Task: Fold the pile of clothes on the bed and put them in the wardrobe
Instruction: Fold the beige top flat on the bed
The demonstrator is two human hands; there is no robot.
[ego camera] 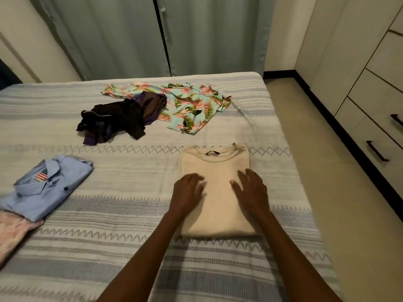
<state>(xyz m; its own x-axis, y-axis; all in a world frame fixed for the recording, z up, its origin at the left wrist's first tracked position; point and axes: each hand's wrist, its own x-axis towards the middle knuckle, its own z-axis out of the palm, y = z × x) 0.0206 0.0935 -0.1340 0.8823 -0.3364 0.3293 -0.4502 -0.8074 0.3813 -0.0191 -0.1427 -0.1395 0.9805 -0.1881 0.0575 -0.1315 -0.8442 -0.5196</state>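
Note:
A cream top (pixel 218 168) lies folded into a long rectangle on the bed (pixel 122 243), collar away from me. My left hand (pixel 189 191) rests flat on its left half with straight fingers. On its right half my right hand (pixel 250 191) lies flat too, fingers spread. Farther back sit an unfolded floral shirt (pixel 192 107) and a crumpled dark brown and purple garment (pixel 117 118). A folded light blue shirt (pixel 43 186) lies at the left, overlapping a pink garment (pixel 13 234) at the frame edge.
The bed wears a grey and white striped cover. A wardrobe (pixel 375 90) with drawers and black handles stands at the right across a strip of floor (pixel 340 192). Grey-green curtains (pixel 152 35) hang behind the bed.

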